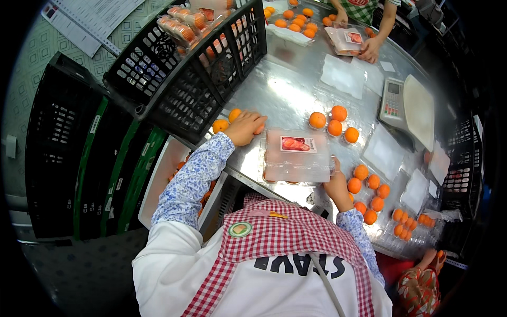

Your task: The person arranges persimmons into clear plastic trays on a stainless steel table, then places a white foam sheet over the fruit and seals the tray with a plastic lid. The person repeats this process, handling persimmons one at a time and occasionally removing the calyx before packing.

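A clear plastic clamshell box (pixel 274 169) with a labelled lid sits at the table's near edge, oranges showing faintly inside. My right hand (pixel 336 186) grips its right side, thumb up along the edge. Just left of the box, my left hand (pixel 245 128) is palm down, with fingers curled over an orange (pixel 259 129) that shows only in part. Beside that hand are two more loose oranges, one orange (pixel 220 126) near the wrist and another orange (pixel 235 114) behind it. An open clear tray holding several oranges (pixel 335 127) lies beyond the box.
A black crate (pixel 185 100) of packed boxes stands at the left, above a white bin (pixel 158 185) of oranges. Rightward are more filled trays (pixel 374 182), white pads (pixel 384 152) and a scale (pixel 393 100). Across the table, a co-worker's hands (pixel 371 50) hold a box.
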Action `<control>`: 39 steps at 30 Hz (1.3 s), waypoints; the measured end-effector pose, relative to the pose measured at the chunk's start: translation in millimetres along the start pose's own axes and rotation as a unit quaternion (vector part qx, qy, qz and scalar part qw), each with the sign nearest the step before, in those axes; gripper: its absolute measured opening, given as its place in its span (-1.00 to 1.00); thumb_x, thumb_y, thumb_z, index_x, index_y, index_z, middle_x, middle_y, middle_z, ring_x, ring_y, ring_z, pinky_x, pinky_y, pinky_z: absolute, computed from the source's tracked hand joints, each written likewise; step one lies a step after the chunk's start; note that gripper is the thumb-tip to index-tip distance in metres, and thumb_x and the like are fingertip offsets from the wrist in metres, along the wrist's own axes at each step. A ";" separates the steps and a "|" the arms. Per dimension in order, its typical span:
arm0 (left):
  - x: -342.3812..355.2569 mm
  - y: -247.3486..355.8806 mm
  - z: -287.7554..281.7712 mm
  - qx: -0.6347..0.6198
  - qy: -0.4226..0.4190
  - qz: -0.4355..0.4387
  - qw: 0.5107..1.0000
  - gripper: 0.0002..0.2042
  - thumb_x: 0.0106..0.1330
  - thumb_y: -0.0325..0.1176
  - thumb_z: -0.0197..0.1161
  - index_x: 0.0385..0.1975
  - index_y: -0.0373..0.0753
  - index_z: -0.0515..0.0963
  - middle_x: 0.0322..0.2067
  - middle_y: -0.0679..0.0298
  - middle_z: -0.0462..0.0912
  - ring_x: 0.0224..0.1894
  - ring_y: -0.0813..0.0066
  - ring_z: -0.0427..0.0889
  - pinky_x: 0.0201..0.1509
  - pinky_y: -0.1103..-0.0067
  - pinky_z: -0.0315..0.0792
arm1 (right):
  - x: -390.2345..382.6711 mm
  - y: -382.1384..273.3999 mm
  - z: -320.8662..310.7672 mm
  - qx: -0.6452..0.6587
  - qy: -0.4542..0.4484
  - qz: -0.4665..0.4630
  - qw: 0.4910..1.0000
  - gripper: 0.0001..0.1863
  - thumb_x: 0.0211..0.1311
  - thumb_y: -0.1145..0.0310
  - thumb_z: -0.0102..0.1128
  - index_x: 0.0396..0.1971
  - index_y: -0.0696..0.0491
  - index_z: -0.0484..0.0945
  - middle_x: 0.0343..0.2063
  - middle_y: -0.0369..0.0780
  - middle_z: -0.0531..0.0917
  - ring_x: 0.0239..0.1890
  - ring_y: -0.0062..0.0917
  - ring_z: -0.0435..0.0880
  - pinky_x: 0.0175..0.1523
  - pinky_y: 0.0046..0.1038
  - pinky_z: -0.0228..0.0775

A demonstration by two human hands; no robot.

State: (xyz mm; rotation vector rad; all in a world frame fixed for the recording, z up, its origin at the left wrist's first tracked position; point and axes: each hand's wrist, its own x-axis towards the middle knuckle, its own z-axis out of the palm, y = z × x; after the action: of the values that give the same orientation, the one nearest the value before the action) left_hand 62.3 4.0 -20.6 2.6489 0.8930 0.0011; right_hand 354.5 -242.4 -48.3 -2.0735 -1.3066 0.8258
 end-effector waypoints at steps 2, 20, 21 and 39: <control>2.8 -3.7 -1.7 -0.053 0.002 -0.028 0.998 -0.40 0.08 -0.51 0.34 0.20 -0.23 0.35 0.16 0.08 0.40 0.25 0.07 0.33 0.39 0.28 0.14 | 1.9 -6.0 -5.1 0.009 -0.008 0.018 1.000 -0.26 0.21 0.33 0.16 0.36 0.03 0.06 -0.24 0.04 0.66 -0.21 -0.10 0.68 -0.15 -0.25 0.50; -59.9 46.9 -70.0 -0.807 0.093 -0.018 0.583 -0.30 0.42 0.18 -0.12 0.26 -0.37 0.23 0.05 0.00 0.49 -0.03 0.34 0.56 0.11 0.45 0.47 | 34.8 -44.5 -14.9 0.098 -0.011 -0.068 0.993 -0.32 0.20 0.36 0.18 0.35 -0.03 0.21 0.07 0.01 0.56 0.10 -0.22 0.58 0.14 -0.36 0.40; -61.9 49.8 -69.8 -0.814 0.093 -0.021 0.573 -0.30 0.42 0.19 -0.13 0.26 -0.37 0.23 0.04 0.00 0.49 -0.05 0.36 0.56 0.09 0.47 0.47 | 37.3 -47.6 -12.6 0.092 -0.005 -0.081 0.992 -0.33 0.21 0.35 0.17 0.34 -0.04 0.22 0.06 0.02 0.57 0.09 -0.20 0.58 0.14 -0.35 0.40; -128.7 52.0 -83.8 -0.794 0.303 -0.033 0.526 -0.32 0.42 0.20 -0.09 0.27 -0.29 0.25 -0.02 0.17 0.50 -0.14 0.43 0.50 -0.04 0.46 0.46 | 94.5 -95.8 6.0 -0.063 -0.028 -0.146 0.987 -0.46 0.30 0.24 0.00 0.26 0.01 0.21 -0.16 0.09 0.64 -0.11 -0.04 0.64 -0.03 -0.22 0.46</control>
State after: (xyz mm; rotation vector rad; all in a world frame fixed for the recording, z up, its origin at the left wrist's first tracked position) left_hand -19.5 -83.3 88.8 0.7553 0.5456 1.1581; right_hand 326.5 -118.7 -2.8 -1.8986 -1.6833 0.6908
